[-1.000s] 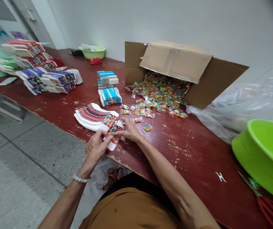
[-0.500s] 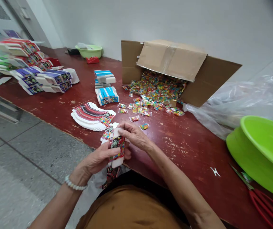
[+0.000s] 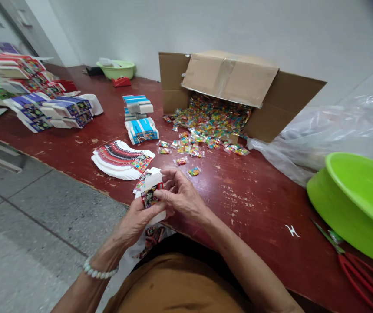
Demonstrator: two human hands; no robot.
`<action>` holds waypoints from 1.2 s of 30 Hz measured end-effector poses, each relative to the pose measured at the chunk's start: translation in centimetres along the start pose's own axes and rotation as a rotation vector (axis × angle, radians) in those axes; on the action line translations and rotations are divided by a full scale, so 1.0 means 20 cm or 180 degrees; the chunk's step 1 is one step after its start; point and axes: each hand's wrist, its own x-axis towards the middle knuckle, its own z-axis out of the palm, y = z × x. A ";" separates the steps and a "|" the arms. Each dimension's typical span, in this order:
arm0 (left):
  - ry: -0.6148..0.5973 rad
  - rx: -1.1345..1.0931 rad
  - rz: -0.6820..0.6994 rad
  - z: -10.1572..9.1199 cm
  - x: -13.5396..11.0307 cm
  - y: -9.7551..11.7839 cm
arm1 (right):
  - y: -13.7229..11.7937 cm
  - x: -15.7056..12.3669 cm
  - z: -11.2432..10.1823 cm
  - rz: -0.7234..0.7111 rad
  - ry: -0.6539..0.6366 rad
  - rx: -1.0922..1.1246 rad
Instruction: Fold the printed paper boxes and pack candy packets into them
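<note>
White paperboard: a small printed box was held in both hands above the near edge of the worktop. The left hand, wearing a bead bracelet, was closed around the lower part of the box. The right hand gripped its upper end between curled fingers. A white end flap stood open above the printed face. Whether the box held anything could not be determined.

A further printed piece lay just behind the hands, beside a fanned stack of flattened red-and-black printed cartons. Beyond these stood blue-and-white boxes, stacked in small groups. Further left were larger stacks of purple and red printed boxes, so a quantity of boxes had been made up, while the fanned stack remained flat.

Loose candy sachets lay scattered on the worktop, spilling from a mass of sachets inside a tipped corrugated carton. A clear plastic sheet lay to the right of the carton. A lime-green plastic basin and red-handled scissors occupied the right end.
</note>
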 end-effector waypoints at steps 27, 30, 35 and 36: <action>-0.0927 -0.0294 -0.0947 0.02 -0.08 0.08 | -0.05 -0.16 -0.07 -0.1043 -0.0386 -0.1841; -0.0675 -0.0494 -0.0944 0.01 -0.07 0.07 | -0.04 -0.17 -0.06 -0.1155 -0.0267 -0.1803; -0.0771 -0.0348 -0.1167 0.00 -0.07 0.06 | -0.06 -0.16 -0.10 -0.1237 -0.0010 -0.1879; -0.0818 -0.0343 -0.1171 0.01 -0.08 0.06 | -0.07 -0.16 -0.11 -0.1223 -0.0081 -0.1910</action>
